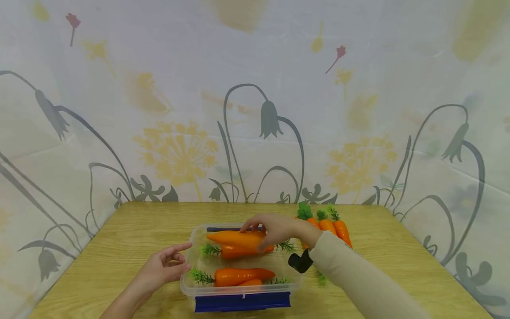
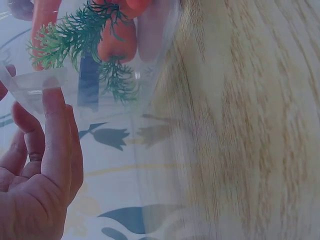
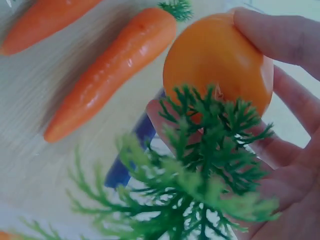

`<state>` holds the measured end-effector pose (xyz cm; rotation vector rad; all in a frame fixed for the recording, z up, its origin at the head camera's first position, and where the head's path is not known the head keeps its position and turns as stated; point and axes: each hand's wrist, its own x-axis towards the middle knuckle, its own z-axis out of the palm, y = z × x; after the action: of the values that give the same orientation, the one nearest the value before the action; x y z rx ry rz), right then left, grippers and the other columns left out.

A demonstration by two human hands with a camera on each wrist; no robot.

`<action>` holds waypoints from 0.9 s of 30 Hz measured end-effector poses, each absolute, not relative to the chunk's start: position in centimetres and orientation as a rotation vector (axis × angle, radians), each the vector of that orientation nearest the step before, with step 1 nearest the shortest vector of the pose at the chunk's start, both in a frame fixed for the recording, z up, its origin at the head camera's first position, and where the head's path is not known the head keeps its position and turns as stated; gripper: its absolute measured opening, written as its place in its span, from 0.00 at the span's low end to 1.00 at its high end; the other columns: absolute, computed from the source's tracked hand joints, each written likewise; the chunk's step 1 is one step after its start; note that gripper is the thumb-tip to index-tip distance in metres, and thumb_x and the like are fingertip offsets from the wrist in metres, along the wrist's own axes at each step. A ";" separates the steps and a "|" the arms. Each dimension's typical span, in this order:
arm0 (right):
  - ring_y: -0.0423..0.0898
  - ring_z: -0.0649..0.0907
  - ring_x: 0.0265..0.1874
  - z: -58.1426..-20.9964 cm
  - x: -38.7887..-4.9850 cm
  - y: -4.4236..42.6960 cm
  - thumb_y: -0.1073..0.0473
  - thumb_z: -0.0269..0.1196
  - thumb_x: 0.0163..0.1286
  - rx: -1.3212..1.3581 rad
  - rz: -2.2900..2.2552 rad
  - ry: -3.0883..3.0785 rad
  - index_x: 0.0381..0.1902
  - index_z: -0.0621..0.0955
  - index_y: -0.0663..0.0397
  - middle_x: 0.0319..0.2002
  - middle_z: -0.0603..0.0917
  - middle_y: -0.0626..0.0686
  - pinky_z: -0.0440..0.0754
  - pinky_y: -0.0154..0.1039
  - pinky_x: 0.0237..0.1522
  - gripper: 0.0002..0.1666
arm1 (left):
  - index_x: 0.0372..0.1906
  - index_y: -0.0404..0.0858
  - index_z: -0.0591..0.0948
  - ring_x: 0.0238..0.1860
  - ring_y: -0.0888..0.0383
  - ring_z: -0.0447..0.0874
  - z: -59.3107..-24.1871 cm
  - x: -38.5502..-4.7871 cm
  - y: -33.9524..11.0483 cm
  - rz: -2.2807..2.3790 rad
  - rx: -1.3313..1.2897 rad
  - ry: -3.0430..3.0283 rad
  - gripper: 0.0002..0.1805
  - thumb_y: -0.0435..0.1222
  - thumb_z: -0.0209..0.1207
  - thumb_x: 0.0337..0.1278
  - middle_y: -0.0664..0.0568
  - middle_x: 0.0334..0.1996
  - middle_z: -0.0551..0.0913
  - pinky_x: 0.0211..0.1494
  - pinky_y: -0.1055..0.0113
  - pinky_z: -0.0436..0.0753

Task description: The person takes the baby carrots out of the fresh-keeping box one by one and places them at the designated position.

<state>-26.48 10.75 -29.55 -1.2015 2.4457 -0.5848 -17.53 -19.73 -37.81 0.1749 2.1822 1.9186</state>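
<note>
A clear plastic box [image 1: 191, 290] with blue latches holds several orange toy carrots with green tops. My right hand [image 1: 275, 230] is over the box's far side, its thumb and fingers curled round a lighter orange carrot [image 1: 235, 239], whose round top end [image 3: 215, 60] fills the right wrist view. Below it in the head view lies a redder carrot [image 1: 239, 252]; another carrot [image 1: 239, 276] lies along the near side. My left hand [image 1: 159, 268] is at the box's left wall; in the left wrist view its fingertips [image 2: 52, 95] touch the box's clear corner rim.
To the right of the box, several more carrots [image 1: 341, 231] with green tops lie on the wooden table [image 1: 151, 221], partly behind my right forearm. A patterned cloth [image 1: 255, 57] hangs behind the table.
</note>
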 end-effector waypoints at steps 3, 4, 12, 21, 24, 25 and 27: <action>0.45 0.74 0.45 -29.4 -26.3 11.5 0.66 0.67 0.57 -1.207 -0.632 2.459 0.58 0.76 0.50 0.50 0.75 0.47 0.74 0.37 0.45 0.29 | 0.68 0.28 0.60 0.42 0.56 0.74 -37.8 -17.5 -19.7 1.917 0.170 2.178 0.37 0.37 0.62 0.57 0.48 0.38 0.71 0.44 0.59 0.80; 0.45 0.74 0.45 -29.4 -26.2 11.7 0.65 0.67 0.57 -1.206 -0.642 2.464 0.58 0.75 0.50 0.50 0.75 0.47 0.74 0.38 0.46 0.29 | 0.68 0.28 0.60 0.42 0.56 0.74 -37.8 -17.4 -19.7 1.916 0.169 2.177 0.37 0.37 0.62 0.57 0.49 0.38 0.71 0.44 0.59 0.80; 0.48 0.75 0.45 -29.5 -25.3 13.9 0.65 0.65 0.59 -1.176 -0.800 2.488 0.60 0.74 0.51 0.50 0.74 0.49 0.76 0.39 0.46 0.29 | 0.68 0.28 0.60 0.41 0.56 0.75 -37.8 -17.3 -19.7 1.924 0.175 2.166 0.38 0.37 0.63 0.56 0.49 0.38 0.72 0.44 0.59 0.80; 0.49 0.77 0.38 -30.2 -24.3 16.5 0.62 0.67 0.58 -1.140 -0.937 2.630 0.58 0.75 0.54 0.44 0.76 0.52 0.79 0.38 0.35 0.29 | 0.68 0.29 0.61 0.41 0.56 0.75 -37.8 -17.4 -19.7 1.920 0.167 2.176 0.39 0.39 0.64 0.55 0.49 0.39 0.72 0.44 0.59 0.80; 0.48 0.78 0.38 -30.5 -24.1 17.4 0.60 0.67 0.58 -1.111 -0.984 2.681 0.58 0.75 0.55 0.45 0.75 0.54 0.79 0.37 0.35 0.29 | 0.68 0.29 0.61 0.41 0.56 0.75 -37.8 -17.4 -19.7 1.918 0.170 2.180 0.39 0.38 0.64 0.55 0.48 0.39 0.72 0.44 0.59 0.80; 0.49 0.78 0.38 -30.6 -24.0 17.7 0.60 0.67 0.58 -1.102 -1.001 2.689 0.58 0.75 0.55 0.45 0.75 0.54 0.79 0.37 0.35 0.29 | 0.68 0.29 0.61 0.41 0.56 0.75 -37.8 -17.4 -19.7 1.918 0.169 2.180 0.39 0.38 0.64 0.55 0.48 0.39 0.71 0.44 0.59 0.80; 0.49 0.78 0.39 -30.7 -23.8 18.3 0.59 0.67 0.58 -1.086 -1.030 2.702 0.58 0.74 0.55 0.46 0.75 0.55 0.79 0.37 0.36 0.29 | 0.68 0.29 0.60 0.41 0.56 0.75 -37.8 -17.4 -19.7 1.917 0.168 2.179 0.39 0.38 0.64 0.55 0.48 0.39 0.71 0.44 0.59 0.80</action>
<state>-23.77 18.27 -30.67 -1.0863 2.7017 -1.0303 -17.45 -19.74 -37.75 0.1679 2.1793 1.9173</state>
